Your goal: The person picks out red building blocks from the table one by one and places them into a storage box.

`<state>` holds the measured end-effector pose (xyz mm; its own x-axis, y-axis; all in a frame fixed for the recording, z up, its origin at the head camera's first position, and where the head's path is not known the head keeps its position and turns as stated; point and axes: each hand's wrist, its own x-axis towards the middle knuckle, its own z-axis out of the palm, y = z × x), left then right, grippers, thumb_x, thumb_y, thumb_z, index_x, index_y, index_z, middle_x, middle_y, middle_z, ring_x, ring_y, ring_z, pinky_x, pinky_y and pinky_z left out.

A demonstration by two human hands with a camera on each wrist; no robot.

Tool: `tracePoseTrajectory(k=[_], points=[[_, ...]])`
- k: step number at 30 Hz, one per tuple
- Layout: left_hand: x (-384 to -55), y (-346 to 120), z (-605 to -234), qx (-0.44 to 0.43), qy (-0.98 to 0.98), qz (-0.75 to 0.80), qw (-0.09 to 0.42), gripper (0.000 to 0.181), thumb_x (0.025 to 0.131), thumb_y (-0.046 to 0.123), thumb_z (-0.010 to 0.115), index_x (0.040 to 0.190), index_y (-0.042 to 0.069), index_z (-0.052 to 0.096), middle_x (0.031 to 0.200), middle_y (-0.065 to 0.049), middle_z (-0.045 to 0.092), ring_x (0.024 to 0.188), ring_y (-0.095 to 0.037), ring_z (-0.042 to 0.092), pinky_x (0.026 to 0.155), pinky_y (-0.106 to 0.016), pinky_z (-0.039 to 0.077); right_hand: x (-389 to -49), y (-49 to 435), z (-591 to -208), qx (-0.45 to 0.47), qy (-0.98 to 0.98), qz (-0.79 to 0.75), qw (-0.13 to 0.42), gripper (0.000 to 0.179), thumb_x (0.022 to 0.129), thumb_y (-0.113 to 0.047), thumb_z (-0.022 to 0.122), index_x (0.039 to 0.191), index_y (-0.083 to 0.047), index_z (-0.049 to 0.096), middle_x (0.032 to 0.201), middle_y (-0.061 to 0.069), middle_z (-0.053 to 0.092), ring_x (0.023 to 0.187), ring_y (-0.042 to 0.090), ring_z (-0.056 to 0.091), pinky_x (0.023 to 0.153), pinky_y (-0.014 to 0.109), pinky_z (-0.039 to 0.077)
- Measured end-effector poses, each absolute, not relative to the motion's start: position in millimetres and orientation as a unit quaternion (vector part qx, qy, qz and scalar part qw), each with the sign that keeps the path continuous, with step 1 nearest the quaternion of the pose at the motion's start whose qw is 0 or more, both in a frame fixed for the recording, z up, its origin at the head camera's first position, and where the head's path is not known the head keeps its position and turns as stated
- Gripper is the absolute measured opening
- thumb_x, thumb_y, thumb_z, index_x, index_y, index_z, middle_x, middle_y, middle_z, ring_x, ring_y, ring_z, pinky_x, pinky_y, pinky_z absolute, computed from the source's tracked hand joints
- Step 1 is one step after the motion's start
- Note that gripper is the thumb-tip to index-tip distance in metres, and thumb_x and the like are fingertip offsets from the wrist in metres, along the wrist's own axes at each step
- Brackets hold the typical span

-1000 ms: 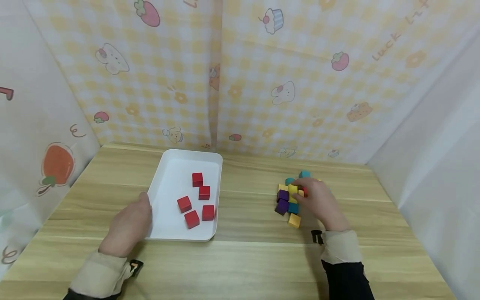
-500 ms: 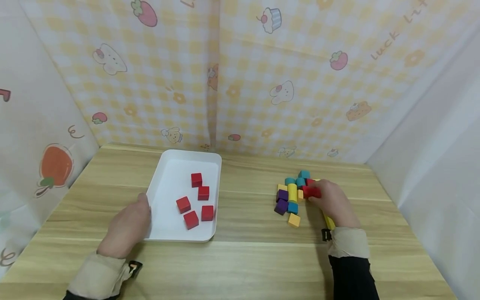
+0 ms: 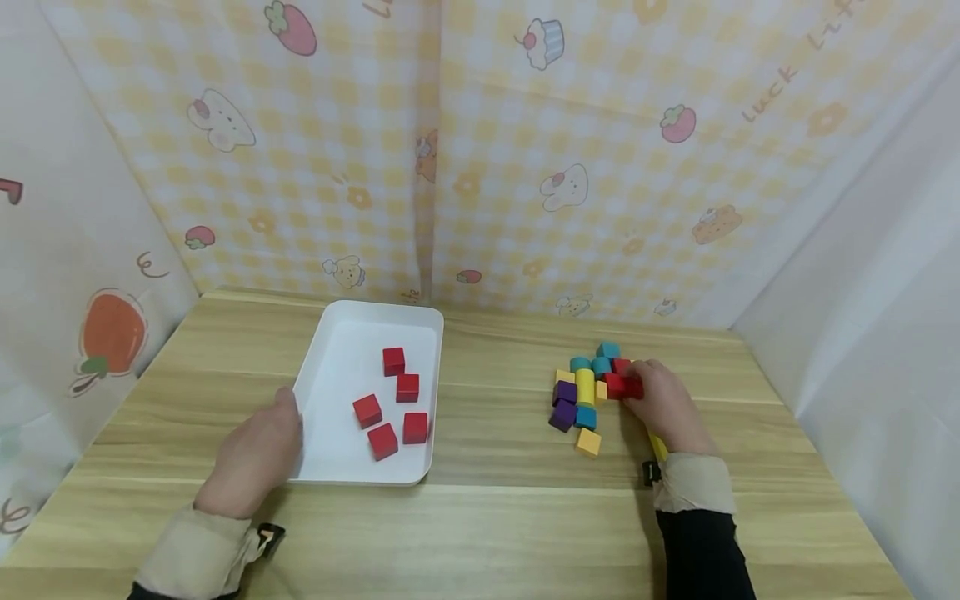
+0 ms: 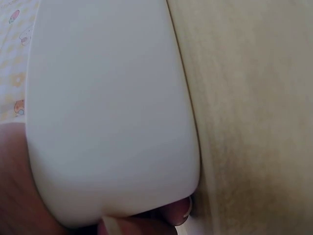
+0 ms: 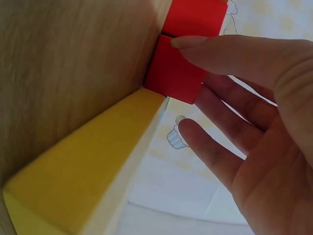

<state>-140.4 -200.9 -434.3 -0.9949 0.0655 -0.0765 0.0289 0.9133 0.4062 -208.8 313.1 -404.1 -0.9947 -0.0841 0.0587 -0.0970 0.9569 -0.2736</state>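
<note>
Okay, we have the right hand point(image 3: 667, 408) at the block cluster, thumb and fingers pinching a red block point(image 5: 173, 68) on the tabletop point(image 3: 510, 533); whether it is lifted at all, we can't tell. We note it sits at the fingertips, off the hand's left side, with a second red block point(image 5: 198, 17) just past it, seemingly touching. Held piece looks cube-like, so we mark no long axis; the long yellow block point(image 5: 93, 156) beside it runs back toward the wrist. We judge the key relation as sideways: the white tray point(image 3: 330, 454) lies well to the left of that pinch, with tabletop between, five red cubes point(image 3: 407, 387) inside. Right hand is clearly nearer the red block; left hand point(image 3: 258, 450) grips the tray's left edge, fingers curled under it, well apart from the cluster.
</note>
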Motion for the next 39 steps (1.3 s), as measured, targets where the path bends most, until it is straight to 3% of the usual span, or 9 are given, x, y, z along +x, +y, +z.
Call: tracePoseTrajectory(k=[7,12,20,33,39], points=[[-140.5,-201.2,-434.7,0.024,0.977,0.207,0.041,0.015,0.102,0.005,0.028,0.103,-0.008,0.036,0.067,-0.016,0.055,0.057,-0.027,0.055,0.048,-0.044,0.044,-211.6,313.3,-407.9,0.022,-0.987,0.158,0.006,0.038,0.085,-0.004,0.079,0.118,0.007,0.064,0.119,0.027,0.066,0.107,0.041,0.061,0.098,0.056,0.051],[-140.9,-200.8,-434.9,0.025,0.977,0.207,0.041,0.016,0.102,0.005,0.027,0.103,-0.008,0.036,0.067,-0.017,0.056,0.058,-0.028,0.056,0.049,-0.045,0.045,-210.6,315.0,-407.7,-0.002,-0.986,0.165,-0.023,0.04,0.086,-0.012,0.08,0.118,0.007,0.065,0.117,0.026,0.069,0.101,0.037,0.062,0.095,0.053,0.053],[-140.9,-200.4,-435.8,0.027,0.977,0.209,0.037,0.016,0.102,0.005,0.029,0.103,-0.009,0.036,0.066,-0.017,0.056,0.058,-0.029,0.057,0.049,-0.046,0.045,-209.2,313.3,-406.6,0.006,-0.988,0.148,-0.047,0.038,0.087,-0.011,0.078,0.117,0.008,0.067,0.115,0.027,0.069,0.096,0.034,0.062,0.093,0.052,0.053],[-138.7,-200.4,-435.0,0.028,0.977,0.21,0.031,0.014,0.101,0.003,0.028,0.102,-0.008,0.036,0.066,-0.017,0.055,0.058,-0.028,0.056,0.049,-0.046,0.045,-205.3,311.7,-400.0,0.014,-0.987,0.151,-0.047,0.035,0.085,-0.008,0.079,0.115,0.008,0.069,0.114,0.027,0.069,0.097,0.035,0.062,0.093,0.053,0.053],[-138.6,-199.9,-434.4,0.026,0.977,0.208,0.03,0.013,0.101,0.002,0.028,0.101,-0.008,0.036,0.066,-0.018,0.056,0.058,-0.029,0.057,0.049,-0.046,0.045,-201.9,296.5,-386.6,0.027,-0.991,0.13,-0.023,0.028,0.084,-0.007,0.08,0.108,0.005,0.071,0.104,0.022,0.072,0.09,0.032,0.063,0.086,0.05,0.055]])
